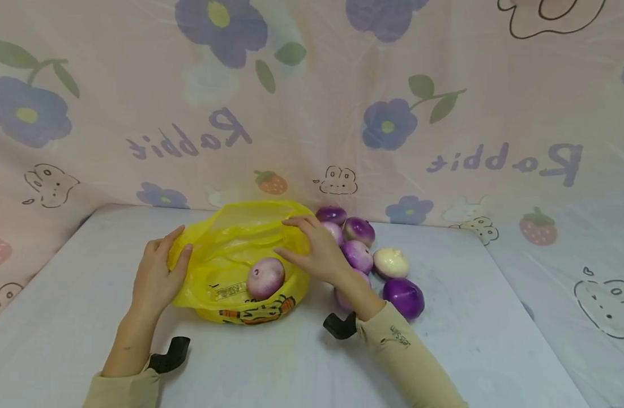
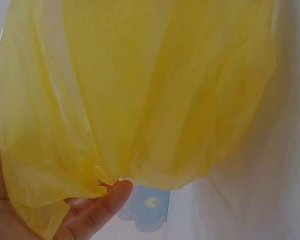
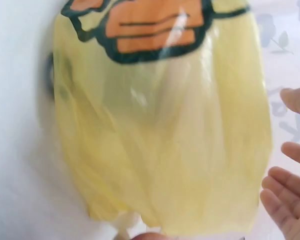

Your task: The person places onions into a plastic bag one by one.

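In the head view a yellow plastic bag (image 1: 205, 283) stands on the table with its mouth wide, and a pale purple onion (image 1: 265, 278) lies inside. My left hand (image 1: 158, 272) grips the bag's left rim between thumb and fingers; the left wrist view shows fingers (image 2: 97, 212) at the crumpled plastic. Over the right rim reaches my right hand (image 1: 317, 249), its thumb and fingers spread apart with nothing between them. Those fingers (image 3: 285, 195) appear at the right edge of the right wrist view, beside the bag's printed side.
Right of the bag sit several purple onions (image 1: 405, 298) in a cluster, partly behind my right forearm, with a cream-white onion (image 1: 391, 263) among them. The white table (image 1: 475, 340) meets a patterned cloth backdrop (image 1: 312, 113) at its far edge.
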{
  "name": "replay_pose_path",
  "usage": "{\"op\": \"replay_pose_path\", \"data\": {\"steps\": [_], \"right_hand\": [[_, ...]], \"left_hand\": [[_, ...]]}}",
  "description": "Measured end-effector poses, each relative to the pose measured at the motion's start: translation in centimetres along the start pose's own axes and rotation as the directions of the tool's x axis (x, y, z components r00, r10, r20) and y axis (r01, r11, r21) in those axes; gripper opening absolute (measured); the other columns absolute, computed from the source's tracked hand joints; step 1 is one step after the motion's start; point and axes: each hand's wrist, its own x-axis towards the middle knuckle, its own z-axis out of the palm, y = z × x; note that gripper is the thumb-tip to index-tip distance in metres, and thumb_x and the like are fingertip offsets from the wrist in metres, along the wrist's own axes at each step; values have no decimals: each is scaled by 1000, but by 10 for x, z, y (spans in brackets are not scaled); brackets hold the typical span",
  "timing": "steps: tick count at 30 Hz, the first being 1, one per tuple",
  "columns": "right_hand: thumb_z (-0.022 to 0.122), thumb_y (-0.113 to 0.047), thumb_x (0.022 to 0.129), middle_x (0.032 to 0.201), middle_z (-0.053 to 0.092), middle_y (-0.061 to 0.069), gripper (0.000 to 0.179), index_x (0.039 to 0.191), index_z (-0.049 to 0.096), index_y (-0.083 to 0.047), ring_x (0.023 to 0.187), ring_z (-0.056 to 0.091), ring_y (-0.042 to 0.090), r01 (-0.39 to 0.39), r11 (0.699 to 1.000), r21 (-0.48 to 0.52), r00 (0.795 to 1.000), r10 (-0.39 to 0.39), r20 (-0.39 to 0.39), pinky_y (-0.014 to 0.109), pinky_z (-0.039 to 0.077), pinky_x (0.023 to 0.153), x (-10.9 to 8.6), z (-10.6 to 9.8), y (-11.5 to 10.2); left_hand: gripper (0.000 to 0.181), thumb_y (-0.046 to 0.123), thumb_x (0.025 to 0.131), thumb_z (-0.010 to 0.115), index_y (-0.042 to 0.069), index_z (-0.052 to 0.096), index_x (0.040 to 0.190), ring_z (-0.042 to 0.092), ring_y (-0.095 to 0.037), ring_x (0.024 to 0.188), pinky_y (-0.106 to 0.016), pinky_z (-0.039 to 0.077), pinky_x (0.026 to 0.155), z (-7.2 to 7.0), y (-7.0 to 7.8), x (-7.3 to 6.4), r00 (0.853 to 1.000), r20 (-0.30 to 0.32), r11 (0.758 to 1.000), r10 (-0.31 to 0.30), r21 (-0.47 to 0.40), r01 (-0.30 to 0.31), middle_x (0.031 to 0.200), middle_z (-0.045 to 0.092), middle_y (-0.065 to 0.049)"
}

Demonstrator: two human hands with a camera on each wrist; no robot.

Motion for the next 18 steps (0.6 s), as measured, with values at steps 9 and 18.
{"op": "replay_pose_path", "data": {"steps": [9, 18], "right_hand": [[78, -26, 80, 121, 61, 10, 49, 120, 61, -4, 107, 57, 30, 21, 999, 30, 984, -15, -179, 44, 48, 92, -1, -13, 16], [74, -29, 83, 122, 60, 6, 47, 123, 61, -7, 114, 54, 22, -68, 995, 73, 981, 80, -179, 41, 44, 100, -7, -24, 25]], "left_hand": [[51, 29, 101, 43, 5, 37, 146, 44, -52, 111, -67, 37, 91, -1, -1, -1, 1000, -12, 1000, 7, -10, -7, 129, 40, -35], [52, 29, 101, 43, 5, 36, 146, 44, -51, 112, -67, 36, 93, 0, -1, -1, 1000, -6, 1000, -8, -12, 8, 130, 39, -34]]}}
